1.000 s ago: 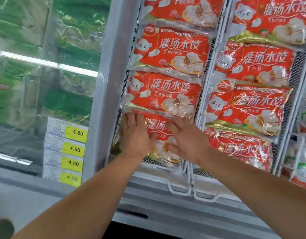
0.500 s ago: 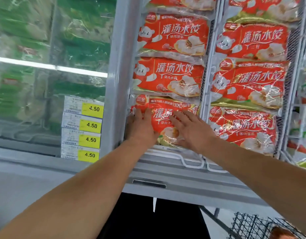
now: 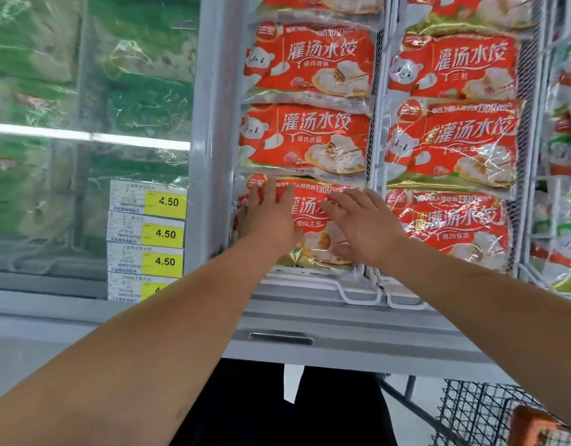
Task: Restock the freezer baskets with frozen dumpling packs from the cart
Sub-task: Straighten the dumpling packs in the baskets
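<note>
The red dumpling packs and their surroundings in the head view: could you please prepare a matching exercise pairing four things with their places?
Things:
1. red frozen dumpling pack at the front of the left basket
2. yellow 4.50 price tags
3. black wire cart
4. green frozen packs

Places:
A. bottom right corner
B. under both hands
C. behind the glass lid, far left
D. stacked left of the baskets

Pairs: 1-B, 2-D, 3-A, 4-C

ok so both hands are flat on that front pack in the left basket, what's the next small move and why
Probably lift both hands off and reach back to the cart for another pack. The left hand and right hand lie flat on the front pack, which already sits in the left basket below the packs above it, so it looks placed.
</note>
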